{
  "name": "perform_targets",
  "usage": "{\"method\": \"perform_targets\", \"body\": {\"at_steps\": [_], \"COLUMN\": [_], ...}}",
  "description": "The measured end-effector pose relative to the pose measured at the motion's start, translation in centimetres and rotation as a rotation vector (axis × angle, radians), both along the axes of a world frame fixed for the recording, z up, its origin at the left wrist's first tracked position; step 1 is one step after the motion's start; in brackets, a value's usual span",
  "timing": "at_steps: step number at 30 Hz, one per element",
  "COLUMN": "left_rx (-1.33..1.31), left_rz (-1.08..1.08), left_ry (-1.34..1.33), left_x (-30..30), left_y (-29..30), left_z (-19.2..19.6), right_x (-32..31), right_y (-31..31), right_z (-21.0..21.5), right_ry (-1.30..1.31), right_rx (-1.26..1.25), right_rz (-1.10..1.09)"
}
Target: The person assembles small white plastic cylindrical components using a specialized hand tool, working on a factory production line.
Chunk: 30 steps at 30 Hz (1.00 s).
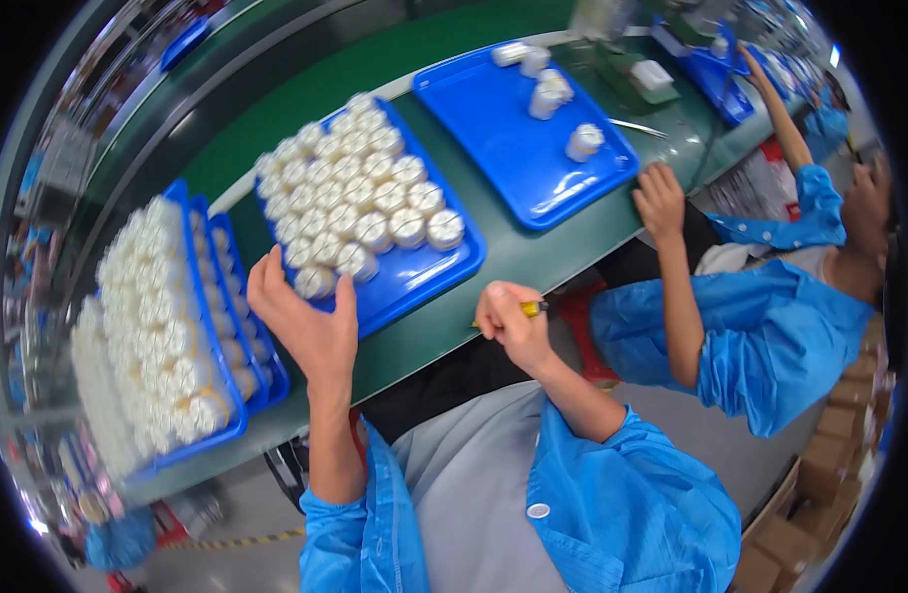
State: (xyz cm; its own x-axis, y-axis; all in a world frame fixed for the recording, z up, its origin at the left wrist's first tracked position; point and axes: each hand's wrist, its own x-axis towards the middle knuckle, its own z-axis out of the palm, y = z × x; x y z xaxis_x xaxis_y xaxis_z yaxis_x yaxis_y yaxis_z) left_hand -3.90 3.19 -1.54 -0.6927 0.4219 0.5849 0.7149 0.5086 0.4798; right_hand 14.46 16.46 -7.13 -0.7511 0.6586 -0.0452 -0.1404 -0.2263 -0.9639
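My left hand (310, 321) is spread at the near left corner of a blue tray (414, 287). Its thumb and fingers are apart on either side of a white cylindrical part (315, 283); whether they touch it I cannot tell. Rows of similar white cylinders (345, 193) stand upright in this tray, their tops marked with crossing lines. Near the bench's front edge, my right hand (513, 324) is closed round a slim yellow-and-black tool (533, 308). One end of the tool sticks out beside the fist; its exact kind is not clear.
Stacked blue trays (238, 410) full of white cylinders stand at the left. Farther right, another blue tray (483, 128) holds several loose cylinders. Tweezers (639, 129) lie beyond it. A co-worker's hand (661, 203) rests near that tray's corner. A green belt (305, 64) runs behind.
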Motion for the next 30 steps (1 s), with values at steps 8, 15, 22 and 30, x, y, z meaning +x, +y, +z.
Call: {"method": "perform_targets", "body": {"at_steps": [8,15,22,30], "left_rx": [0.027,-0.356,-0.398,-0.434], "left_rz": [-0.71,-0.797,-0.878,-0.832], "left_ry": [-0.055,-0.021,-0.053,-0.418], "left_x": [5.8,8.1,6.7,5.2], "left_y": [17.1,29.9,32.4,27.3], "left_z": [3.9,-0.3,-3.1,-0.1], "right_x": [0.0,-0.2,-0.4,-0.6], "right_y": [1.3,1.1,1.1,1.1], "right_z": [-1.5,-2.0,-2.5,-2.4], "right_ry": [0.064,0.14,0.189,0.175], "right_rx": [0.188,0.188,0.176,0.235], "right_rz": [0.101,0.048,0.057,0.052]}}
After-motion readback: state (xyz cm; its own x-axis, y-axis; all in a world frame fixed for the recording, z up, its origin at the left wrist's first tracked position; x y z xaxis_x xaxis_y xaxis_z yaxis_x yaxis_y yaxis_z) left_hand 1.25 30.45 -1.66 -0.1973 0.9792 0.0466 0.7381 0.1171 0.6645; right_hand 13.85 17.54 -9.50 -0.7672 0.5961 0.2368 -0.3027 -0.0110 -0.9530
